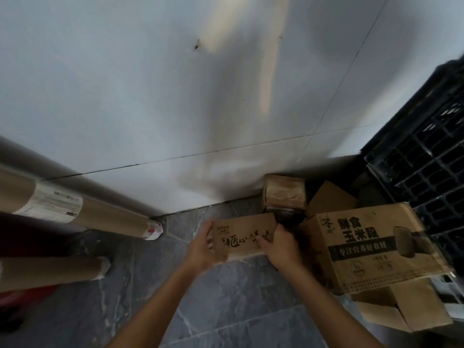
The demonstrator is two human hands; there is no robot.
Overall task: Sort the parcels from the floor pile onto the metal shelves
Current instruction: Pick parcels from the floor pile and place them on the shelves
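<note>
item: parcel in hand, floor pile by the wall.

1. floor (226, 297): grey stone-pattern tile, nearest the viewer; both forearms reach out over it.
2. left hand (204, 249): fingers curled round the left end of the small carton, gripping it.
3. right hand (281, 247): gripping the right end of the same carton, thumb on the printed face.
4. small carton (244, 236): brown cardboard, black brush lettering on the face turned to the viewer. held between the two hands just above the floor, beside the pile. judged light and stiff: compact, corners square, no sag. plain board should not slip; end-to-end hold looks sound, and a palm under the base would steady it for the carry.
5. large printed carton (371, 244): just right of the right hand, bold black print, dark tape band. judged heavier; take it with two hands under the bottom edges.
6. open box (406, 307): below the large carton, flaps loose.
7. cardboard tubes, upper (100, 212) and lower (50, 272): at left, long, white end caps, the upper with a shipping label.
8. taped box (285, 193) and plain box (331, 198): behind the held carton, near the wall.
9. black plastic crate (426, 151): lattice sides, far right.
10. white tiled wall (175, 96): farthest.

metal shelves: not in view.
</note>
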